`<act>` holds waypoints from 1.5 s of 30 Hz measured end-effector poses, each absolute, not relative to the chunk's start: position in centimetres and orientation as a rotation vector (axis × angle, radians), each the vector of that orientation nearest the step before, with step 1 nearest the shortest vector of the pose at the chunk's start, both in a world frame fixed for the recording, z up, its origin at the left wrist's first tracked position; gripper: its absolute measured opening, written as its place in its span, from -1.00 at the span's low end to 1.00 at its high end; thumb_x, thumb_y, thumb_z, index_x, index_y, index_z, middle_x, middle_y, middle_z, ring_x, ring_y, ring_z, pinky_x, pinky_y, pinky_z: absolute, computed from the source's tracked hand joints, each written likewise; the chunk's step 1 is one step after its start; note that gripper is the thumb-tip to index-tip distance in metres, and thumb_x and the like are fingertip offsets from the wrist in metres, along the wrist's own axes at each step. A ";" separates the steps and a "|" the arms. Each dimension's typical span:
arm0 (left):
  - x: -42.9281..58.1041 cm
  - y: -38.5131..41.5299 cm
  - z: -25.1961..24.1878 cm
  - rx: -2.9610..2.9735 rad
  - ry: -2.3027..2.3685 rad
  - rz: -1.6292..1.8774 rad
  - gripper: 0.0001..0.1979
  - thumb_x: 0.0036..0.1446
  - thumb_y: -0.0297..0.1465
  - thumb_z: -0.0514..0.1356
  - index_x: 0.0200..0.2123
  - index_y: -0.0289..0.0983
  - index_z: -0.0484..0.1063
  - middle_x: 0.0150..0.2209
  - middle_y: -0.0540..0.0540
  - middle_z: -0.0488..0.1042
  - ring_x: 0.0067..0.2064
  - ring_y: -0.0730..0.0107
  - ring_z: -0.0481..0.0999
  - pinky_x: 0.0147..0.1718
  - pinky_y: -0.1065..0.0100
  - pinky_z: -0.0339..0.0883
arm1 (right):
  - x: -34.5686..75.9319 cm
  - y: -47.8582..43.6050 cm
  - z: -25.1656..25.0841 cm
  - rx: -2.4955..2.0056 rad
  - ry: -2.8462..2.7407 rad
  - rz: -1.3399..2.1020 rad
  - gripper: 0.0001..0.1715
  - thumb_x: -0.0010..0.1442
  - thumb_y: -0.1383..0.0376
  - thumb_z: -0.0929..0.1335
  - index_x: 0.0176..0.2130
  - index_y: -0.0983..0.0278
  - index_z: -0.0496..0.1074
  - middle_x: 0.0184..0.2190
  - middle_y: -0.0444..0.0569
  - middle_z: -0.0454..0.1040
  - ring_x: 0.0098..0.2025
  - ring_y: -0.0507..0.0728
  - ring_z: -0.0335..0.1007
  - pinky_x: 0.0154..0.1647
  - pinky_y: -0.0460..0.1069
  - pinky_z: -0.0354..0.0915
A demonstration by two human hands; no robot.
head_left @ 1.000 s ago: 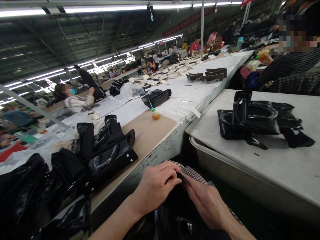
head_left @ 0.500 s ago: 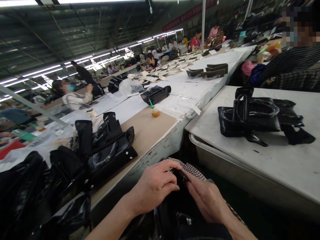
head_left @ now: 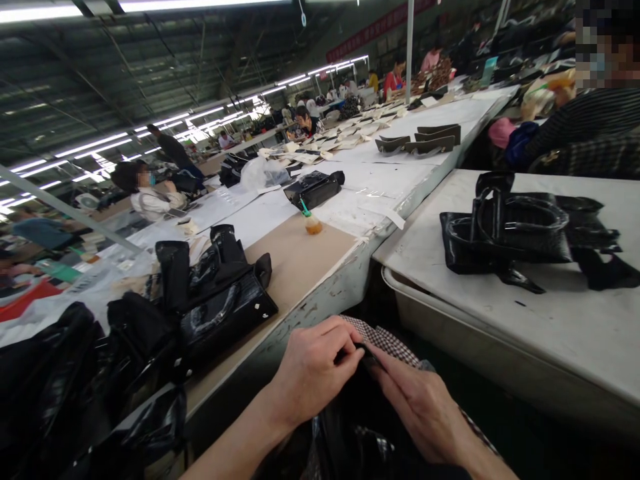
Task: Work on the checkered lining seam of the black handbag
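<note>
A glossy black handbag (head_left: pixel 350 433) lies low in front of me, partly in shadow, with checked cloth (head_left: pixel 395 343) behind it. My left hand (head_left: pixel 317 370) pinches the upper edge of the bag, thumb against the curled forefinger. Close beside it, my right hand (head_left: pixel 420 403) grips the same dark edge, fingers fairly straight and the thumb along the top. The two hands almost meet at the edge. Below my wrists most of the bag is too dark to make out.
Black bags (head_left: pixel 225 307) are heaped on the bench at the left. A small bottle of amber liquid (head_left: pixel 313 223) stands on brown board (head_left: pixel 280 247). More black bags (head_left: pixel 520 227) lie on the white table (head_left: pixel 575 340) at the right. A co-worker in a striped sleeve (head_left: pixel 590 120) sits behind it.
My left thumb and forefinger have closed together on the bag's edge, where they were further apart. The right hand keeps its grip. The view has shifted slightly.
</note>
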State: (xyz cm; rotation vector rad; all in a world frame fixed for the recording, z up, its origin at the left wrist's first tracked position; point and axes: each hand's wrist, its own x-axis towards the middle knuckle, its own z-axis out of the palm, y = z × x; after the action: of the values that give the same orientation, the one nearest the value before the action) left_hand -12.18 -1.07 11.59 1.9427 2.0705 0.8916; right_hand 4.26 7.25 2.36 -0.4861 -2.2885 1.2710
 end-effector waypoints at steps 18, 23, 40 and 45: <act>-12.6 1.0 14.4 1.477 1.829 0.735 -0.72 -0.04 -0.64 0.25 -0.34 -0.23 0.24 -0.44 0.12 0.46 -0.44 0.50 0.41 -0.40 0.48 0.29 | 4.1 7.5 4.0 -0.409 -2.297 1.368 -0.52 0.36 0.20 0.22 0.24 0.17 0.25 0.18 -0.01 0.37 0.18 0.21 0.33 0.18 0.10 0.31; -11.0 -0.4 15.2 1.496 1.939 0.778 -0.58 -0.04 -0.49 0.36 -0.10 -0.22 0.32 -0.14 -0.05 0.44 -0.13 0.31 0.45 -0.09 0.32 0.36 | 2.7 9.0 4.7 -0.408 -2.221 1.500 -0.52 0.34 0.28 0.18 0.22 0.15 0.23 0.04 -0.03 0.50 0.03 0.19 0.47 0.06 0.10 0.41; -11.4 -3.1 14.0 1.069 1.887 0.968 -0.86 0.02 -0.54 0.19 -0.30 -0.30 0.48 -0.41 0.02 0.48 -0.40 0.47 0.39 -0.40 0.48 0.23 | 3.9 11.4 6.3 -0.401 -2.227 1.335 -0.59 0.33 0.28 0.20 0.13 0.10 0.35 -0.10 -0.14 0.59 -0.12 0.12 0.56 -0.10 -0.04 0.47; -11.5 -2.8 12.1 0.976 1.793 0.917 -0.87 -0.02 -0.51 0.23 -0.31 -0.32 0.47 -0.47 0.04 0.43 -0.44 0.49 0.33 -0.44 0.48 0.17 | 5.2 11.9 5.9 -0.425 -2.371 1.459 -0.67 0.31 0.25 0.22 -0.03 0.10 0.49 -0.11 -0.14 0.58 -0.09 0.18 0.53 -0.05 0.02 0.44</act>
State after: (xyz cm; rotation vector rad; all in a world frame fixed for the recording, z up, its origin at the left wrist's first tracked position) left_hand -11.52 -2.75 12.08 0.9763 1.7931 0.9172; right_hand 5.16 11.86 5.89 -0.4253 -2.3707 1.4593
